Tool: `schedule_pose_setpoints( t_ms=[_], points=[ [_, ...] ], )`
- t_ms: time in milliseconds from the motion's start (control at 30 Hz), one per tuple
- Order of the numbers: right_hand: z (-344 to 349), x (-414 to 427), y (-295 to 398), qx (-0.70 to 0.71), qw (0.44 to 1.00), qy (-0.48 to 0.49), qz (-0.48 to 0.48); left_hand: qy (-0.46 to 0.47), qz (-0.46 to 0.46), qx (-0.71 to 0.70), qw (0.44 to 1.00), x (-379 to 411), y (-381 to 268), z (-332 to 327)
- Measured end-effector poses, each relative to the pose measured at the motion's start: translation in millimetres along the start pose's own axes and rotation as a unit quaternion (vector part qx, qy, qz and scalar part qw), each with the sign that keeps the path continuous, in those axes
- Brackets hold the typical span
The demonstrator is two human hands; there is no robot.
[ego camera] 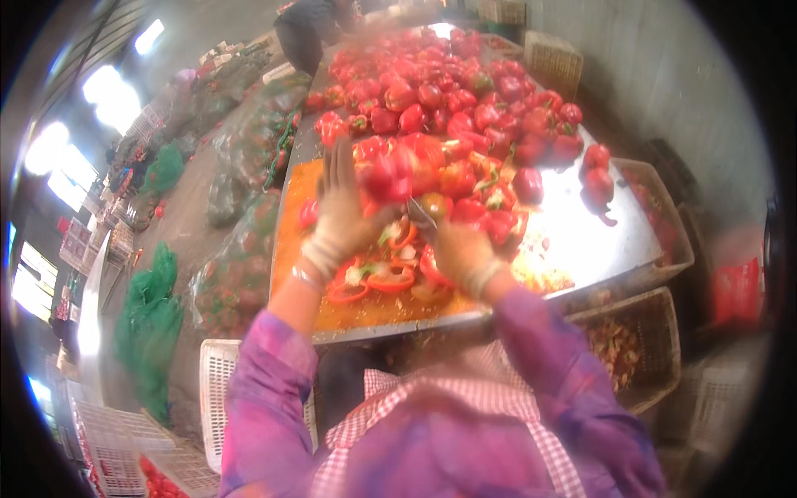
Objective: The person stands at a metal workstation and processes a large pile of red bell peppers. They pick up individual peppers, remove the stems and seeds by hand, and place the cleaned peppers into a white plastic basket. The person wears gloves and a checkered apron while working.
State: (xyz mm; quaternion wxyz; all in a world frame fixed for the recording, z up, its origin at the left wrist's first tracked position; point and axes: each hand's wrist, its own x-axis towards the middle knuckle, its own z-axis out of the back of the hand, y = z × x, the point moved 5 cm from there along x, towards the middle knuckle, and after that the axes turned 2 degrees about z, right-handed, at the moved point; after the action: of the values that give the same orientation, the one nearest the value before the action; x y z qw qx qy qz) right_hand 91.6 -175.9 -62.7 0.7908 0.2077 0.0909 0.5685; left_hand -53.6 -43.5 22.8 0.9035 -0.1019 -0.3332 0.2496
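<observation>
My left hand (342, 205), in a light glove, is spread with its fingers upward over the orange cutting board (292, 249). Close to its right side is a motion-blurred red bell pepper (389, 177); whether the hand touches it I cannot tell. My right hand (464, 255), also gloved, is closed around a small knife (423, 213) whose blade points up and left towards that pepper. Cut red pepper rings (391, 277) with pale cores and green stems lie on the board between my wrists. Whole and cut peppers crowd just beyond both hands.
A large heap of red bell peppers (429, 93) covers the metal table's far part. Plastic crates stand at the right, one with pepper scraps (613, 355). A white crate (218, 398) is at the near left. Filled mesh sacks (249, 149) line the floor. A person (305, 31) bends at the far end.
</observation>
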Motion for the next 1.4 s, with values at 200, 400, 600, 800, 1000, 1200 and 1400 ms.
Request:
schedule_pose_setpoints(
  t_ms=[200,400,600,800,1000,1200,1400],
  points=[
    [-5,2,-17,0.036,0.996,-0.048,-0.071,0.075,0.106,0.18,0.975,-53,54,-99],
    [-26,28,-66,0.158,0.971,-0.176,-0.023,0.053,0.141,0.145,0.978,-23,68,-112],
    [13,46,-54,0.326,0.932,-0.151,-0.05,-0.056,-0.051,0.099,0.992,-21,77,-106],
    [39,156,-20,0.307,0.943,-0.124,0.03,-0.135,0.039,0.001,0.99,-46,144,-56],
    [13,315,15,0.001,0.995,-0.073,0.071,-0.181,0.164,0.078,0.967,-117,244,-43],
    [-17,453,72,-0.17,0.973,-0.108,0.116,-0.141,0.248,0.089,0.954,-166,287,-71],
    [-123,531,79,-0.376,0.909,0.026,0.177,-0.085,0.218,0.066,0.97,-150,285,-68]
  ],
)
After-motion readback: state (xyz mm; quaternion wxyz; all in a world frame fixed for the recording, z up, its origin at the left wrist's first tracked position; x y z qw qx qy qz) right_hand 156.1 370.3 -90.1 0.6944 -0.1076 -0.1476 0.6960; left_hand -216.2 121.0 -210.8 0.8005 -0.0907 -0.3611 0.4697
